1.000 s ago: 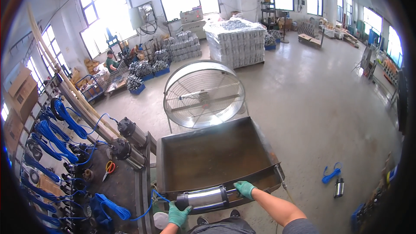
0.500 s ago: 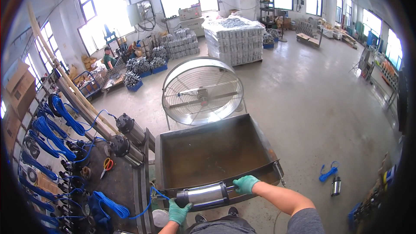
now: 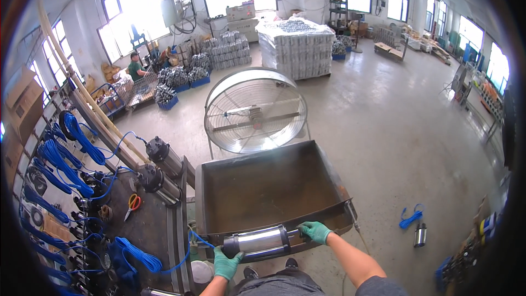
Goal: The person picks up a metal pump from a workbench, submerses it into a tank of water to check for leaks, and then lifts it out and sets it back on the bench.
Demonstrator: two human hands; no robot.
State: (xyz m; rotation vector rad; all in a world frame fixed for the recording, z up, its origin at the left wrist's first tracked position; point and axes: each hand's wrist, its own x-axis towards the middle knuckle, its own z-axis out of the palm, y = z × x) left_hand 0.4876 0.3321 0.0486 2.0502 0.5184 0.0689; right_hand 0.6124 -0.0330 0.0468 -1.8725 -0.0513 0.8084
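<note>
We hold the steel pump [image 3: 257, 242] level across the tank's near rim [image 3: 329, 229], one end per hand for balance. Our left hand [image 3: 226, 263] wraps its fingers around the dark end cap; our right hand [image 3: 315, 232] curls its fingers closed on the other end.

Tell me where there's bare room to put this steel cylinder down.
The metal tank is bare inside, its whole floor free beyond the steel cylinder that the left hand and right hand hold at its near rim. The concrete floor between the tank, the round fan and the small canister is open. The left bench is crowded with pumps, blue cables and scissors.
</note>
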